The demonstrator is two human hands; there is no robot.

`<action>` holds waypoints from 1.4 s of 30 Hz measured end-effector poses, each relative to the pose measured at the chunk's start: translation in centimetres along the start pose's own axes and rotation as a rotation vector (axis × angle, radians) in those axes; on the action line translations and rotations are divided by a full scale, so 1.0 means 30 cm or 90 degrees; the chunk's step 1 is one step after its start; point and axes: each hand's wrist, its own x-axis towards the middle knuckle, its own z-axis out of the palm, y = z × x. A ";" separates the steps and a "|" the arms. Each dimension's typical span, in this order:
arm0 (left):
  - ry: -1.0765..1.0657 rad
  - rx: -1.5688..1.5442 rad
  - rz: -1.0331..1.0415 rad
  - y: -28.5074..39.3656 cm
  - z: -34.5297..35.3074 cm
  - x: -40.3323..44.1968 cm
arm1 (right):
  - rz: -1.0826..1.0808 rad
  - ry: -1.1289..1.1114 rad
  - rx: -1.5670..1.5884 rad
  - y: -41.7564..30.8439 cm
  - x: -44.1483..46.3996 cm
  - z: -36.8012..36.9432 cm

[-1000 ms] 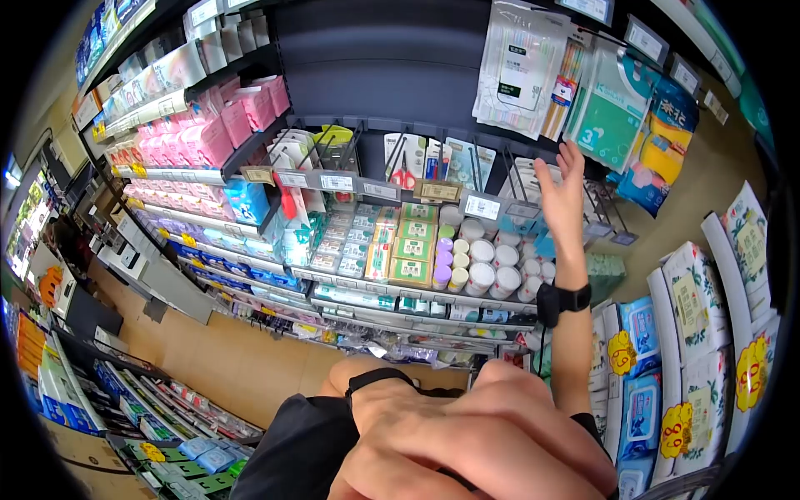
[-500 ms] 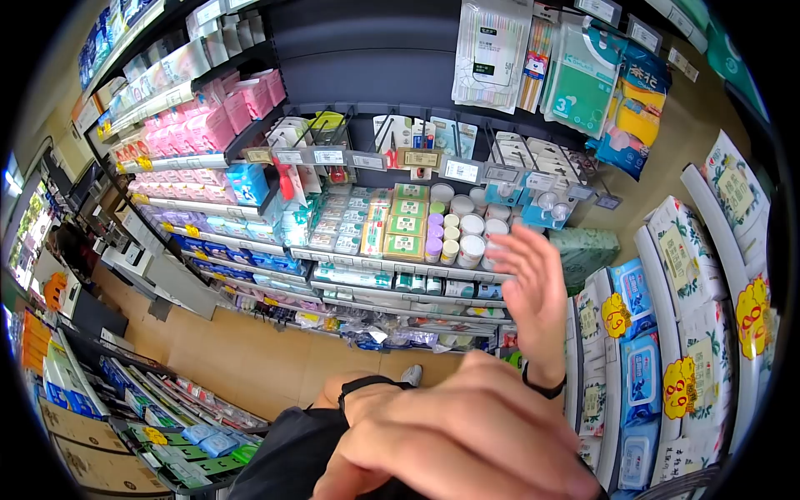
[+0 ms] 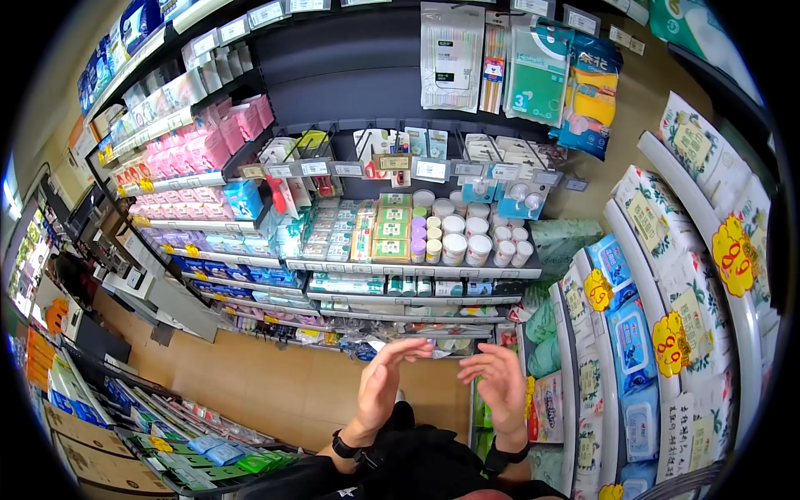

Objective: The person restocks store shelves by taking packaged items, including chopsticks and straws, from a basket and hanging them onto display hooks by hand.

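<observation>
My left hand [image 3: 385, 385] is raised low in the middle of the view, with a dark band on its wrist. Its fingers bend over toward the right and hold nothing. Opposite it, my right hand [image 3: 502, 382] is up too, empty, with its fingers loosely curved and a black band at the wrist. A gap lies between the two hands, and neither touches any goods. Beyond them stands a shelf with white round tubs [image 3: 454, 246], purple-lidded small containers [image 3: 417, 240] and green-and-yellow boxes [image 3: 392, 229].
Blue wipes packs [image 3: 640, 343] and white tissue packs [image 3: 646, 218] fill the racks close on my right. Pink packs [image 3: 208, 152] line the left shelves. A low rack [image 3: 167, 421] stands at lower left beside the tiled floor [image 3: 250, 362]. Bagged goods [image 3: 537, 71] hang above.
The hand that was large and close to the camera has drawn away. My right hand has come down from in front of the tubs. The view has shifted slightly to the right.
</observation>
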 end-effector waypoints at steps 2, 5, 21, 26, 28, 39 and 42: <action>0.001 -0.038 -0.020 -0.012 0.011 -0.039 | 0.002 0.027 -0.004 0.030 -0.057 0.004; -0.024 -0.058 -0.040 -0.030 0.014 -0.089 | -0.006 0.061 -0.011 0.043 -0.138 0.031; -0.086 -0.024 -0.112 0.230 -0.177 -0.390 | 0.015 0.149 -0.003 0.045 -0.421 0.375; -0.102 -0.055 -0.131 0.287 -0.208 -0.503 | 0.011 0.191 0.000 0.021 -0.573 0.513; -0.111 -0.068 -0.138 0.300 -0.215 -0.548 | 0.002 0.205 -0.008 0.010 -0.645 0.559; -0.249 -0.140 -0.224 0.334 -0.161 -0.760 | -0.025 0.403 -0.105 -0.064 -1.013 0.768; -0.294 -0.131 -0.257 0.365 -0.109 -0.793 | -0.051 0.432 -0.109 -0.096 -1.097 0.797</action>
